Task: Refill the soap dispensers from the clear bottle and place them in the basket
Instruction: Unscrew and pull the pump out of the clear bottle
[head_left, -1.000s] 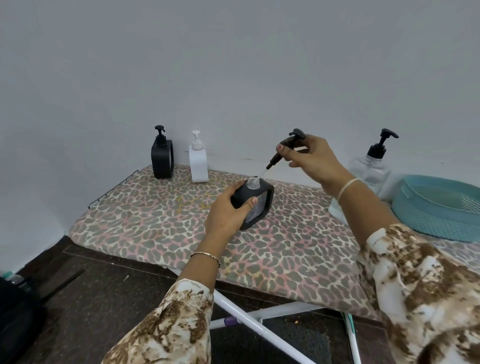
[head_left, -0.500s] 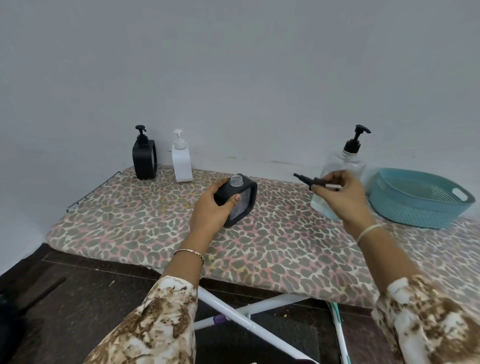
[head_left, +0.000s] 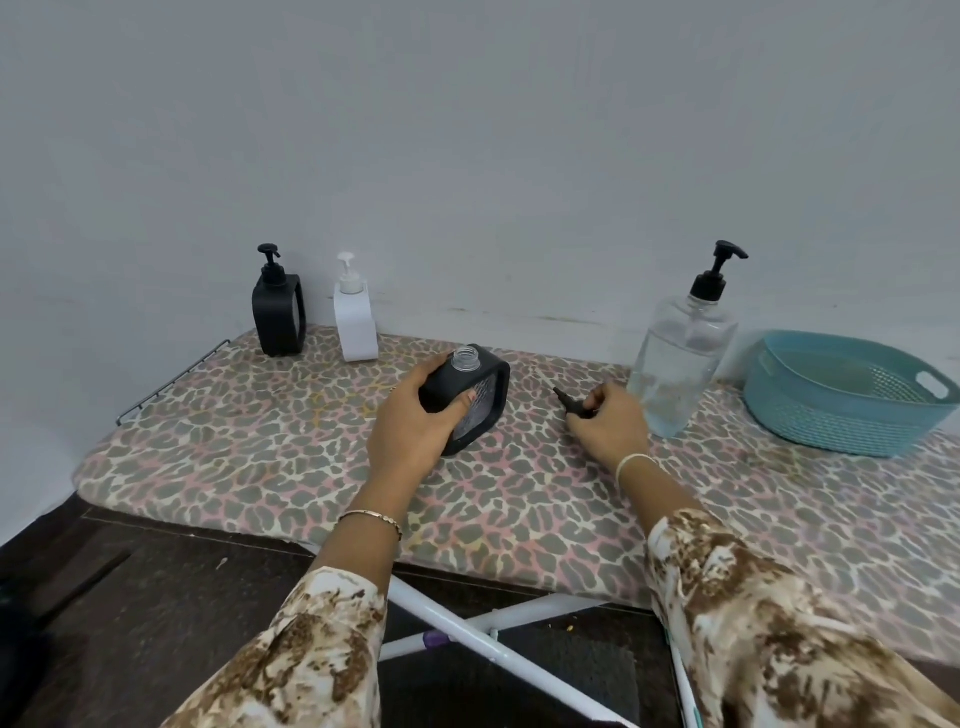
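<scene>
My left hand (head_left: 415, 422) grips a black square dispenser (head_left: 480, 397) that stands on the leopard-print board with its neck uncapped. My right hand (head_left: 608, 423) holds that dispenser's black pump head (head_left: 567, 401) low on the board, just right of the dispenser. The clear bottle (head_left: 680, 358) with a black pump stands right behind my right hand, partly filled with clear liquid. A second black dispenser (head_left: 278, 314) and a white dispenser (head_left: 355, 322) stand at the back left by the wall. The teal basket (head_left: 810, 415) sits at the far right with nothing in it.
The ironing board (head_left: 260, 441) has a wire rack (head_left: 171, 382) at its left end and white crossed legs (head_left: 467, 634) below. The grey wall runs right behind the bottles. Dark floor lies in front and to the left.
My right hand lifted the pump head out of the black dispenser, carried it right and lowered it onto the board. My left hand kept its grip on the dispenser.
</scene>
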